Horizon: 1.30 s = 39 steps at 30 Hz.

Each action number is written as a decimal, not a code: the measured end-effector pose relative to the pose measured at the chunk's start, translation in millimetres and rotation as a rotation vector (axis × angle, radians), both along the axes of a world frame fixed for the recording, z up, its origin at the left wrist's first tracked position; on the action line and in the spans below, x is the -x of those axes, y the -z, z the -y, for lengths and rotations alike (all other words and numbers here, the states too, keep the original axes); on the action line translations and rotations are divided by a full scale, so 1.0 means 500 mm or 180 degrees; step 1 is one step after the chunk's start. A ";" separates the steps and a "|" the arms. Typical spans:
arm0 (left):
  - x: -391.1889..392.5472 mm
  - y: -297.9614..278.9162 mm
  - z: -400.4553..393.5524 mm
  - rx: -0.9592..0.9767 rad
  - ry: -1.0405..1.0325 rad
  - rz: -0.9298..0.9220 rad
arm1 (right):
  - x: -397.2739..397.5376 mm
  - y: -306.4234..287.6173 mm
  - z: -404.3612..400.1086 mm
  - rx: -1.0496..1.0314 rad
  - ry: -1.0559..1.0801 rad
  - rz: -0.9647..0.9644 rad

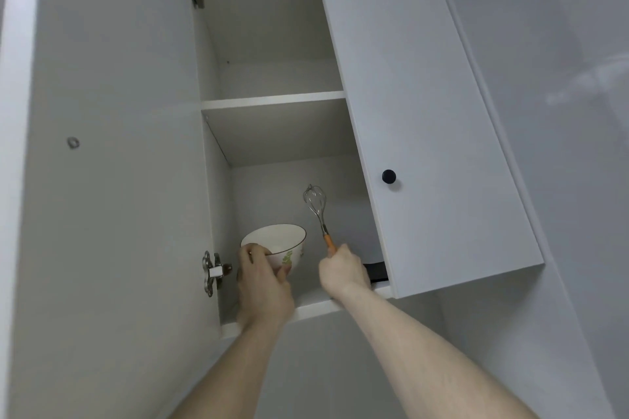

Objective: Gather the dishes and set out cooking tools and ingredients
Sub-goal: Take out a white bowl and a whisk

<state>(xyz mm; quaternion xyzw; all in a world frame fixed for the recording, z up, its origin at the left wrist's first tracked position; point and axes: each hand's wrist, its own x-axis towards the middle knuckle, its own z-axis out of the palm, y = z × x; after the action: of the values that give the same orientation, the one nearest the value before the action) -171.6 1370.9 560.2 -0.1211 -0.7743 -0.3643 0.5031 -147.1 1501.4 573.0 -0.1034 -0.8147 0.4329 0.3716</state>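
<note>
I look up into an open white wall cupboard (272, 100). My left hand (263, 282) grips a white bowl (279, 241) with a brown rim and a green leaf pattern, thumb over its rim, lifted and tilted just above the bottom shelf. My right hand (343, 270) is closed around the orange handle of a metal whisk (316, 206), whose wire head points up inside the lower compartment. A dark flat object (376, 270) lies on the bottom shelf behind my right hand, mostly hidden by the closed door.
The left door (112, 163) stands swung open, with a metal hinge (212, 272) at its lower edge. The right door (425, 129) is closed and has a black knob (388, 176). The upper shelf compartment holds nothing that I can see. Pale wall runs to the right.
</note>
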 end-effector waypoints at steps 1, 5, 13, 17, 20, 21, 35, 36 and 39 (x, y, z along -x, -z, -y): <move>-0.003 -0.001 0.004 -0.0012 0.0079 -0.0066 | -0.005 -0.001 0.001 -0.0038 0.0007 -0.0028; -0.017 -0.001 0.012 -0.0120 0.0347 -0.0213 | -0.035 -0.001 0.011 -0.0108 -0.0064 -0.0052; -0.122 0.009 0.017 -0.0050 0.0583 -0.0325 | -0.166 0.004 0.002 0.0030 0.0119 -0.0772; -0.211 0.028 0.027 0.0014 0.0907 -0.0314 | -0.271 0.002 0.011 0.0108 0.0269 -0.0927; -0.278 0.042 0.046 0.0174 0.1110 -0.0222 | -0.342 0.024 0.040 0.0226 0.0253 -0.1177; -0.301 0.046 0.059 0.0254 0.1162 -0.0212 | -0.365 0.032 0.056 0.0285 0.0239 -0.1310; -0.662 0.219 0.311 0.0965 0.1793 0.0221 | -0.698 0.256 0.167 0.0686 -0.0477 -0.1418; -0.685 0.245 0.329 0.0947 0.1825 0.0305 | -0.725 0.284 0.174 0.0676 -0.0533 -0.1291; -0.740 0.324 0.383 0.0827 0.1864 0.0522 | -0.789 0.377 0.194 0.0828 -0.0733 -0.0990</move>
<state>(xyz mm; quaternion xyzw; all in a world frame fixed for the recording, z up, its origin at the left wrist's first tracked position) 198.3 1179.3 398.2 -0.3720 -0.7845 -0.4001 0.2934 247.5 1404.1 384.5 0.0112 -0.6914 0.5846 0.4245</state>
